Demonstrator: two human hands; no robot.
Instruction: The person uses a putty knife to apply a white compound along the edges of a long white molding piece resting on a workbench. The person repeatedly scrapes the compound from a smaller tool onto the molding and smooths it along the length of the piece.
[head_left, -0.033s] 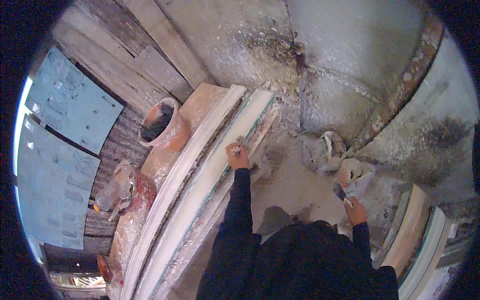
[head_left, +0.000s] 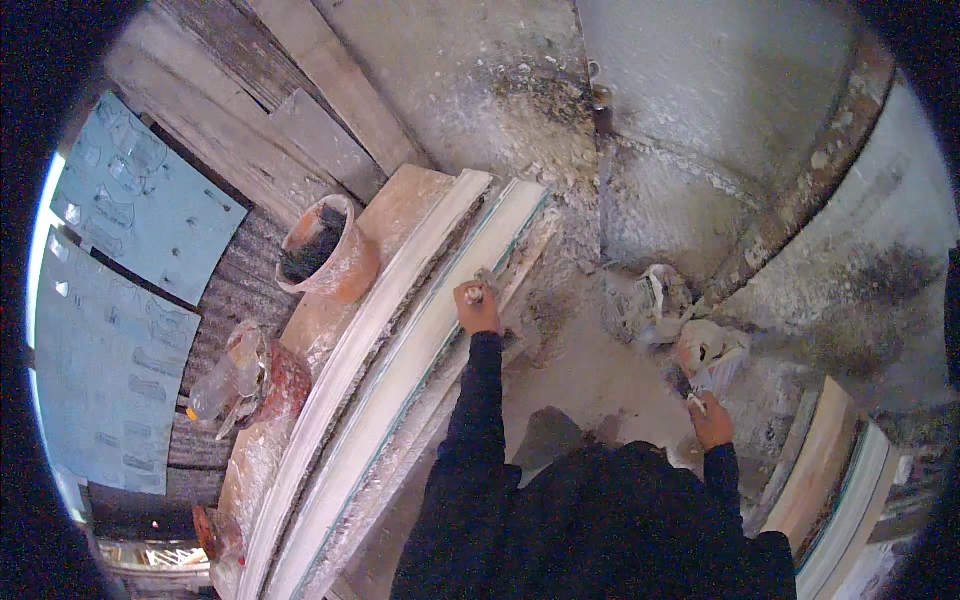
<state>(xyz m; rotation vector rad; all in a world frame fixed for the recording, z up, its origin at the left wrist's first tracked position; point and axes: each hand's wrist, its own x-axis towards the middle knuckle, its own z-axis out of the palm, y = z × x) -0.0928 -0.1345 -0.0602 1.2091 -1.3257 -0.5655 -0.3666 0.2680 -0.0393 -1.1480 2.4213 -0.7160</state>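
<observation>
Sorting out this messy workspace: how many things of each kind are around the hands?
Long white mouldings on the bench: 2
Terracotta pot: 1
Plastic bottle: 1
Crumpled bags on the floor: 2
Brush in the right hand: 1
Small tool in the left hand: 1
Total: 8

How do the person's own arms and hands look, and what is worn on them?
Both arms are covered by long, dark, close-fitting sleeves that end at the wrists. The left hand and the right hand are bare, with no gloves. No watch, ring or marking can be made out at this size.
</observation>
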